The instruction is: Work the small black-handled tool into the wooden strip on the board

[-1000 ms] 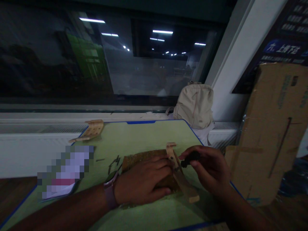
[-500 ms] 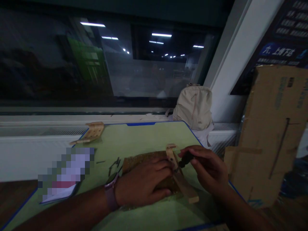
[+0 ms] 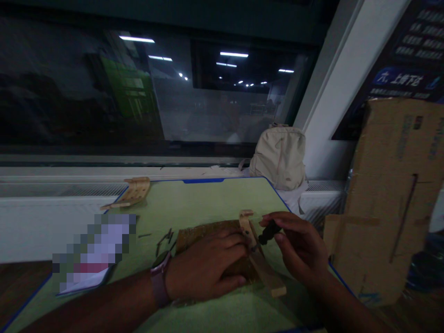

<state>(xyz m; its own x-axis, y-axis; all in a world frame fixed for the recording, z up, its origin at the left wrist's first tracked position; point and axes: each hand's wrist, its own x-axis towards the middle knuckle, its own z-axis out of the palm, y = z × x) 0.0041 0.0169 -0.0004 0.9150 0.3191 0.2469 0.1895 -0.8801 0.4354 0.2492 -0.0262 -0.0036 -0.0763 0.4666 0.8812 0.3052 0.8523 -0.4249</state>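
My left hand (image 3: 208,261) lies palm down over a brown cardboard-like piece (image 3: 194,233), fingers stretched out and thumb apart. Its fingertips touch the left edge of a wooden strip (image 3: 265,273) with a hooked far end and dark holes. On the strip's right side, my right hand (image 3: 301,245) is closed around a short dark-handled screwdriver (image 3: 269,232). The tool points down and left at the strip; its tip and any screw there are too dark to make out. A watch (image 3: 160,273) is on my left wrist.
Several thin dark screws or pins (image 3: 164,241) lie left of my left hand. A curved wooden piece with holes (image 3: 137,190) sits at the table's far left corner, near a blurred-out flat object (image 3: 99,252). Beyond stand a beige backpack (image 3: 280,155) and a large cardboard box (image 3: 391,199).
The view has tilted up slightly. My right hand and the screwdriver have shifted only a little at the wooden strip; my left hand stays in place.
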